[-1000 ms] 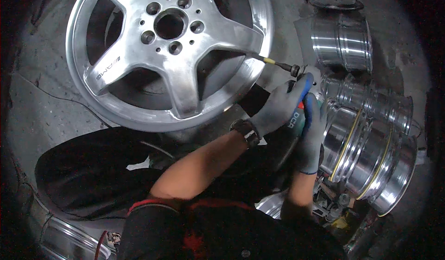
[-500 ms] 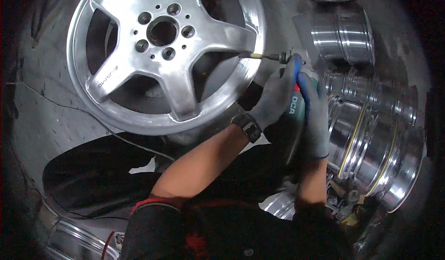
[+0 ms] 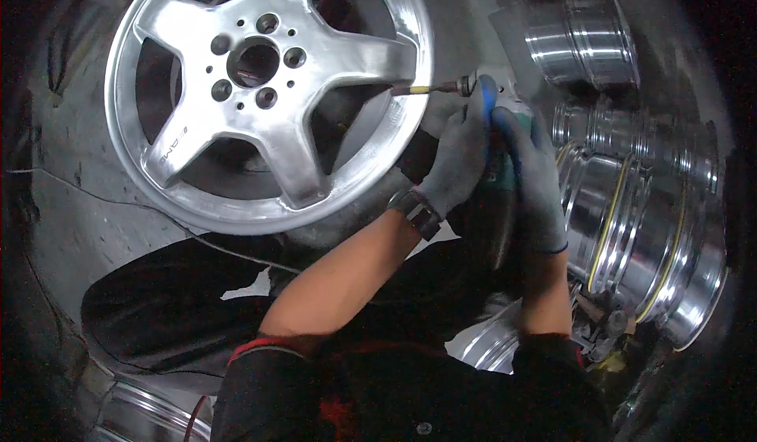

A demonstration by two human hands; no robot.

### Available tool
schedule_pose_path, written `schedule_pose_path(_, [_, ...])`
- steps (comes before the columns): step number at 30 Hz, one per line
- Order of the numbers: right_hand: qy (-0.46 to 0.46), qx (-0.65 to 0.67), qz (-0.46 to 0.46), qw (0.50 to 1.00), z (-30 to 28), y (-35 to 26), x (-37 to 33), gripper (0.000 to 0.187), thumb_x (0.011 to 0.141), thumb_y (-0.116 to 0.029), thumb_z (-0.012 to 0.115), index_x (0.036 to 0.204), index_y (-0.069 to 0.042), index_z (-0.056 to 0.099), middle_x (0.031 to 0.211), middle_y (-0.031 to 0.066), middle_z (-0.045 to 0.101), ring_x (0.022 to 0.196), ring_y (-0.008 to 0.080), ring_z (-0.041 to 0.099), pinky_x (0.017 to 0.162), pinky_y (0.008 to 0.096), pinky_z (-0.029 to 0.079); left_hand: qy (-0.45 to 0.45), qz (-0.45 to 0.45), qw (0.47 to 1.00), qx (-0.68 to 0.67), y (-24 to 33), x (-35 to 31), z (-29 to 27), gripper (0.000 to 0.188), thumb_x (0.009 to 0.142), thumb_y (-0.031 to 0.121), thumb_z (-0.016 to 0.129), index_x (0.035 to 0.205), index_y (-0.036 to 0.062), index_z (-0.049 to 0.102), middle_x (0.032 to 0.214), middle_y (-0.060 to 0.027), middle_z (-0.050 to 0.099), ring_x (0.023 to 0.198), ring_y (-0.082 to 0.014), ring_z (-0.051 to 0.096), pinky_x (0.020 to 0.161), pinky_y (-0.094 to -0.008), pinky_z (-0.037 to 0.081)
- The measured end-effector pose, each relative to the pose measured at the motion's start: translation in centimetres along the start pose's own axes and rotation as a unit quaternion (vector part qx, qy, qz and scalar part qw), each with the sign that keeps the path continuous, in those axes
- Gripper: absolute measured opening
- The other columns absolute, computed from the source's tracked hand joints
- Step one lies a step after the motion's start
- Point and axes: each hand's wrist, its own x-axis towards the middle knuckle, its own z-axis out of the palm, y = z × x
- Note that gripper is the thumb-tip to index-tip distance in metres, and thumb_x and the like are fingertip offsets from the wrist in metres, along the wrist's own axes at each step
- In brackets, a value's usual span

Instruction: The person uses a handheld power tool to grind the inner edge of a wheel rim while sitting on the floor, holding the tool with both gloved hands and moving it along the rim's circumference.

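Note:
A large silver five-spoke wheel [image 3: 288, 154] takes up the upper left, partly cut off by the top edge. My left hand [image 3: 461, 158], gloved in grey and blue with a dark watch at the wrist, is closed round the head of a green angle grinder [image 3: 502, 175]. My gloved right hand [image 3: 540, 178] wraps the grinder's body from the right. From its head a thin rod bit [image 3: 422, 90] with a yellow band points left. The bit's dark tip lies at the inner edge of the rim, by the right spoke; whether it touches is unclear.
Shiny wheel barrels [image 3: 623, 229] stand along the right, with another barrel [image 3: 582, 40] above them. A cable [image 3: 102, 199] runs over the grey floor at left towards my dark-trousered leg [image 3: 173, 300]. More shiny metal [image 3: 146, 406] shows at lower left.
The wheel, both hands and the grinder sit slightly farther left in the picture. The bit's tip stays near the same spoke and rim edge. Both hands keep their hold.

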Motion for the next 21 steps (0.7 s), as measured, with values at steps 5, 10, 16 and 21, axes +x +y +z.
schedule_pose_path(5, [-0.012,0.038,0.056,0.998,0.6,-0.1,-0.1,0.069,0.093,-0.033,0.075,0.147,-0.001,0.044,0.133,0.0186,0.059,0.12,0.0241,0.058,0.102,0.0352,0.048,-0.04,-0.003,0.999,-0.019,0.4,0.3,-0.5,0.058,0.105,0.057,0.047,0.129,0.0064,0.06,0.117,-0.0057,0.067,0.107,-0.0168,0.064,0.097,-0.0326,0.05])
schedule_pose_path(10, [0.01,0.002,0.012,1.0,0.2,0.3,0.3,0.068,0.093,-0.033,0.076,0.145,-0.003,0.045,0.131,0.0177,0.059,0.119,0.0243,0.059,0.1,0.0364,0.05,-0.052,-0.048,0.997,-0.002,1.2,-0.1,-0.8,0.058,0.105,0.058,0.047,0.129,0.0068,0.06,0.116,-0.0068,0.067,0.106,-0.0166,0.064,0.096,-0.0321,0.05])
schedule_pose_path(16, [-0.007,0.061,0.006,0.998,2.2,0.0,-0.6,0.069,0.091,-0.032,0.079,0.144,-0.002,0.047,0.131,0.016,0.06,0.116,0.0228,0.061,0.1,0.036,0.051,-0.011,0.008,0.999,-0.048,-0.6,0.0,-1.8,0.058,0.108,0.055,0.041,0.135,0.0061,0.056,0.122,-0.009,0.066,0.113,-0.0177,0.063,0.102,-0.0346,0.049])
schedule_pose_path(21, [-0.007,0.027,0.01,1.0,1.8,0.1,-1.0,0.065,0.094,-0.03,0.076,0.144,-0.002,0.047,0.13,0.0142,0.061,0.116,0.0209,0.061,0.099,0.0345,0.051,0.017,-0.053,0.998,-0.007,-1.0,-0.1,-2.2,0.057,0.11,0.052,0.038,0.139,0.0061,0.053,0.128,-0.0098,0.063,0.117,-0.0184,0.061,0.105,-0.0357,0.049])
